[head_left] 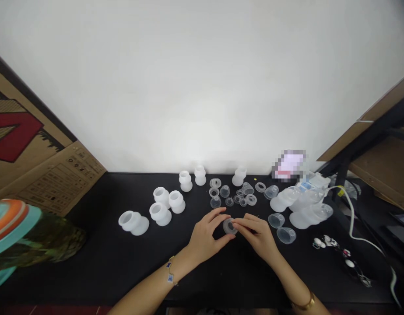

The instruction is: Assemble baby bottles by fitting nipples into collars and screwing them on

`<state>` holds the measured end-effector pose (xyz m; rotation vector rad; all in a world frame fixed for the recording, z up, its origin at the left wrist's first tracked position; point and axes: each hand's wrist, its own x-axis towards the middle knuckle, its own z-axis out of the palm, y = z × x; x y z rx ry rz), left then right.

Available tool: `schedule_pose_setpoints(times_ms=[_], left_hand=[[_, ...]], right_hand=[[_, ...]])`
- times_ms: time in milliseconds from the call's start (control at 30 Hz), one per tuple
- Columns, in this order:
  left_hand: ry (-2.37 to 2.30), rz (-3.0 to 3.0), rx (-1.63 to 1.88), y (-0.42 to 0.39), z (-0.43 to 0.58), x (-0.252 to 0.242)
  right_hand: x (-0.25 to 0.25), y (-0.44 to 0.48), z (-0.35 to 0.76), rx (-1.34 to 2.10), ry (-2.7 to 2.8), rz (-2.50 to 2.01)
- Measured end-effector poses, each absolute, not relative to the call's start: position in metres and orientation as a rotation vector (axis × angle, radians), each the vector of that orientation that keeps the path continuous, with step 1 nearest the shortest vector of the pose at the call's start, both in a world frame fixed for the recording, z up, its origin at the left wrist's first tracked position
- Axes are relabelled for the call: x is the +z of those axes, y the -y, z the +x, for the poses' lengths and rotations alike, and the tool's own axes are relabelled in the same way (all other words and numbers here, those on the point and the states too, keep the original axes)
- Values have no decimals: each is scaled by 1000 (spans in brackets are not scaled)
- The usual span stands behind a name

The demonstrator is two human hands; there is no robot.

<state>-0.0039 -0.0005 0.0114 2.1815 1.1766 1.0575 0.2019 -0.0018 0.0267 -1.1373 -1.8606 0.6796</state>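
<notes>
My left hand (206, 236) and my right hand (258, 234) meet over the black table (100, 258), both pinching one small clear plastic ring-shaped part (228, 226) between their fingertips. Just beyond them lie several small clear rings and caps (236, 192). To the left stand several white frosted plastic pieces (162, 205), one of them lying on its side (133, 222). To the right sit two clear cups (282, 228) and a heap of frosted pieces (302, 205).
A cardboard box (47, 170) leans at the left wall. A colourful fabric object (24, 236) lies at the left edge. At the right are a white cable (356, 223), small earbuds and trinkets (336, 249), and a dark shelf frame (369, 140).
</notes>
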Motion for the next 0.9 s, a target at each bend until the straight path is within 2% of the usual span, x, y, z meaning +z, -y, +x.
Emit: schedule_pose_setpoints(times_ms=[900], left_hand=[[-1123,2113,1078,1,-3,10]], right_hand=[[25,4,198,562,1796,-1155]])
